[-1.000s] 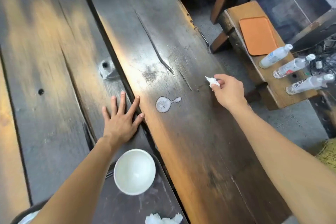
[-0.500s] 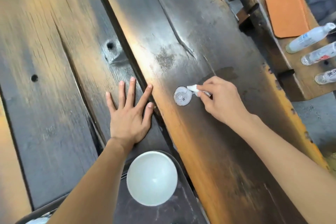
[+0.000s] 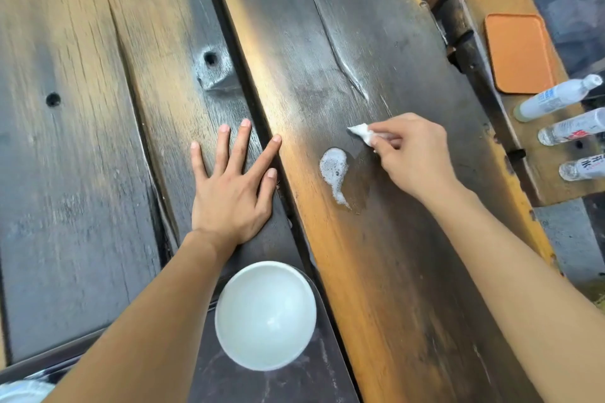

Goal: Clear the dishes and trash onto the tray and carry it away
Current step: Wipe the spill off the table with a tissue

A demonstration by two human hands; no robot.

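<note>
Right hand (image 3: 414, 154), pinching the tissue (image 3: 361, 133), has swept through the puddle (image 3: 334, 170), now smeared. Left hand (image 3: 232, 186) stays flat, empty. I judge wiping unfinished; tray (image 3: 327, 370) waits.

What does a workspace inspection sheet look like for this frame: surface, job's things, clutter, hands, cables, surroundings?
Surface: dark plank table, foamy white spill.
Job's things: white bowl on dark tray; tissue.
Clutter: nothing seen on the table.
Hands: left hand flat on the table; right hand pinches the tissue beside the spill.
Cables: nothing seen.
Surroundings: bench with orange tray, three bottles.
</note>
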